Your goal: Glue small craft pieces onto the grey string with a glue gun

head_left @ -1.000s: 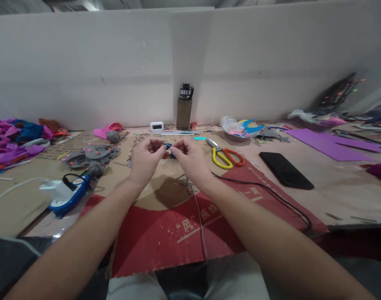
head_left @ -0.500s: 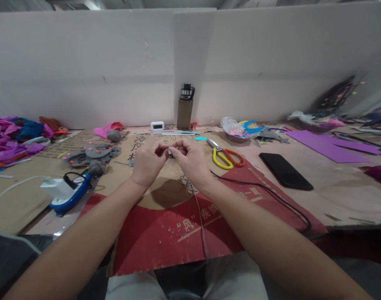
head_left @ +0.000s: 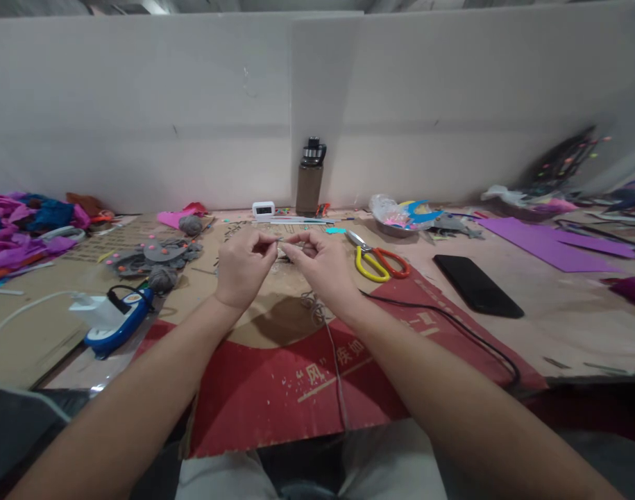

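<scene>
Above the cardboard, my left hand [head_left: 244, 269] and my right hand [head_left: 322, 267] are raised close together, thumb and forefinger pinched on each. A thin, tiny piece seems to run between the two pinches, too small to name. Below my right hand, a loose tangle of thin grey string [head_left: 316, 309] lies on the cardboard sheet [head_left: 255, 410]. One strand trails from it over the red part towards my lap. Scissors with one yellow and one orange handle [head_left: 368, 248] rest to the right of my right hand.
A black phone [head_left: 476, 286] and purple sheets [head_left: 546, 243] lie right. A dark bottle [head_left: 309, 184] and small white clock [head_left: 264, 209] stand at the back. Left are a blue power strip [head_left: 120, 331], grey yarn balls [head_left: 162, 279] and coloured crepe paper [head_left: 15, 232]. A black cable [head_left: 452, 314] crosses the cardboard.
My fingertips have drawn slightly apart, the right hand shifting a little to the right, and a thin piece now shows between them. Both hands stay pinched.
</scene>
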The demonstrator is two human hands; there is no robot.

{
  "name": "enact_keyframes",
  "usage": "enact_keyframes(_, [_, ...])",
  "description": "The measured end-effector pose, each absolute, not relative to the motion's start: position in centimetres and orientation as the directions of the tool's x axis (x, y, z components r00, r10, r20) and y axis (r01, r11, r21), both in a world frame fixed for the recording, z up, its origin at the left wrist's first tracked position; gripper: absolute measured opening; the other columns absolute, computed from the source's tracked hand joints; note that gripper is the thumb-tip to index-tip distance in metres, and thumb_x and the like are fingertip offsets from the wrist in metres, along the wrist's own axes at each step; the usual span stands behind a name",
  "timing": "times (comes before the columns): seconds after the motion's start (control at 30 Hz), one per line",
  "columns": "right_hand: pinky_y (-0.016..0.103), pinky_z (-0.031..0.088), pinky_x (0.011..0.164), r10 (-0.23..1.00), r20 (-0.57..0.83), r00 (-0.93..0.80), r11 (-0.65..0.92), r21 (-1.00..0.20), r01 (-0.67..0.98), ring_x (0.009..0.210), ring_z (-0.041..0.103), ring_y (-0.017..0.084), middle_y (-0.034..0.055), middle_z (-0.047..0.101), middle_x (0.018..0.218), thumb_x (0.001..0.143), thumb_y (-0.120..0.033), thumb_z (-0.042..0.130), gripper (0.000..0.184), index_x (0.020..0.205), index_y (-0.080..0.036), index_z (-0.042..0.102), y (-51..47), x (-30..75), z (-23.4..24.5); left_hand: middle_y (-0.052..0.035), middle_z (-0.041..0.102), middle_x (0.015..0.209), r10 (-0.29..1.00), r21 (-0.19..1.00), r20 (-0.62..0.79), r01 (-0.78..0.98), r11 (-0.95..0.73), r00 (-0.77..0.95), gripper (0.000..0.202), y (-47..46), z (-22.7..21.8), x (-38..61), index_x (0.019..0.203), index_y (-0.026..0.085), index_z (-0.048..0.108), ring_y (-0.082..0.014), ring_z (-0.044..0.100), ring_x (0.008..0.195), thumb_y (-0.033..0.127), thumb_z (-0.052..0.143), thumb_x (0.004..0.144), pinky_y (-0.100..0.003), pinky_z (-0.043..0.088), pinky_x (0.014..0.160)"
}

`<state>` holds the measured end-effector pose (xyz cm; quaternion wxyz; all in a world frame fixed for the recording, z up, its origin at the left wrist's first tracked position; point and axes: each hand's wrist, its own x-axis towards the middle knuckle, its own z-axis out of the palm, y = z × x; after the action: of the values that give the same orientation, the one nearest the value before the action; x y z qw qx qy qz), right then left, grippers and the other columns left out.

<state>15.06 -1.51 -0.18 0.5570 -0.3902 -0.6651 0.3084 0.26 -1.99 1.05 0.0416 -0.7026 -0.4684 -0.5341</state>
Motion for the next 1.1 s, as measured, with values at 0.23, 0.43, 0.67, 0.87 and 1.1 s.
enact_keyframes(0.23, [0.026,0.045,0.066,0.853,0.520,-0.050,0.522,-0.843,0.128,0.068,0.060,0.012,0.0015,0.070,0.077,0.081,-0.033,0.059,0.018,0.082,-0.018,0.069,-1.73,14.91,0.12,-0.0063,0.067,0.084,0.556,0.299,0.819,0.723,-0.623,0.141,0.010,-2.19,0.94,0.25,0.078,0.021,0.067,-0.0186,0.059,0.085,0.017,0.058,0.079,-0.030,0.044,0.080])
enact_keyframes(0.43, [0.027,0.046,0.068,0.822,0.559,-0.108,0.569,-0.802,0.178,0.072,0.061,0.013,0.0026,0.070,0.082,0.083,-0.033,0.057,0.019,0.086,-0.019,0.068,-2.04,14.93,-0.12,-0.0036,0.067,0.075,0.619,0.422,0.785,0.709,-0.565,0.026,0.005,-2.23,0.84,0.50,0.074,0.021,0.069,-0.0160,0.059,0.072,0.020,0.064,0.074,-0.027,0.044,0.073])
enact_keyframes(0.67, [0.025,0.042,0.061,0.816,0.572,-0.089,0.571,-0.770,0.285,0.065,0.056,0.012,0.0020,0.066,0.075,0.083,-0.033,0.057,0.018,0.084,-0.018,0.067,-1.54,15.28,-0.47,-0.0023,0.067,0.064,0.832,0.792,0.544,0.393,-0.466,-0.109,0.010,-1.82,0.68,0.81,0.074,0.017,0.069,-0.0130,0.060,0.057,0.026,0.069,0.070,-0.024,0.046,0.058])
enact_keyframes(0.87, [0.024,0.034,0.055,0.825,0.565,-0.034,0.544,-0.775,0.321,0.055,0.045,0.009,-0.0008,0.060,0.066,0.081,-0.032,0.059,0.015,0.081,-0.018,0.065,-1.50,15.30,-0.50,-0.0039,0.069,0.068,0.854,0.814,0.515,0.349,-0.464,-0.066,0.017,-2.00,0.93,0.85,0.078,0.015,0.069,-0.0137,0.064,0.058,0.031,0.065,0.074,-0.024,0.051,0.059])
enact_keyframes(1.1, [0.024,0.032,0.054,0.810,0.586,-0.031,0.562,-0.758,0.331,0.054,0.040,0.008,-0.0025,0.053,0.062,0.082,-0.030,0.057,0.015,0.078,-0.017,0.063,-1.71,15.39,-0.29,-0.0037,0.068,0.064,0.859,0.829,0.503,0.334,-0.448,-0.095,0.018,-2.15,1.04,0.87,0.079,0.014,0.068,-0.0141,0.065,0.057,0.031,0.064,0.076,-0.024,0.052,0.056])
